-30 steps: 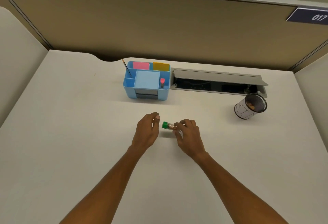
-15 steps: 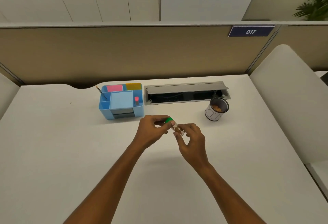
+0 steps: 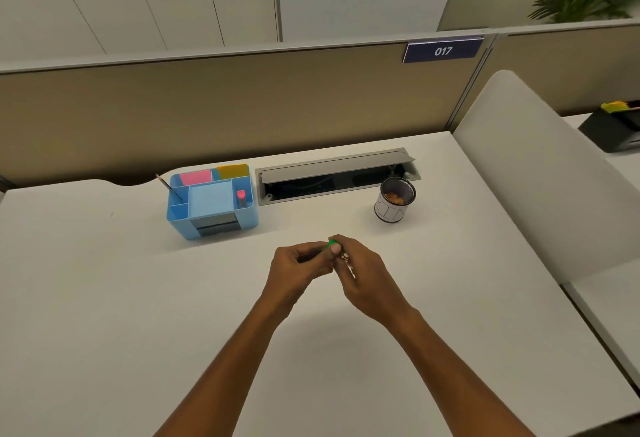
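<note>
Both hands meet above the middle of the white desk around a small clear tube with a green cap. My left hand has its fingers curled round the green cap end. My right hand grips the tube's body, which is almost wholly hidden between the fingers. Only a sliver of green shows at the top of the two hands.
A blue desk organiser with pink and yellow notes, a pencil and a small red item stands at the back left. Beside it lies an open cable tray. A mesh cup holding orange bits stands at the right. Partition walls surround the desk.
The tube has been lifted off the desk. My left hand closed onto its green cap and both hands drew together; the camera view tilted up and right.
</note>
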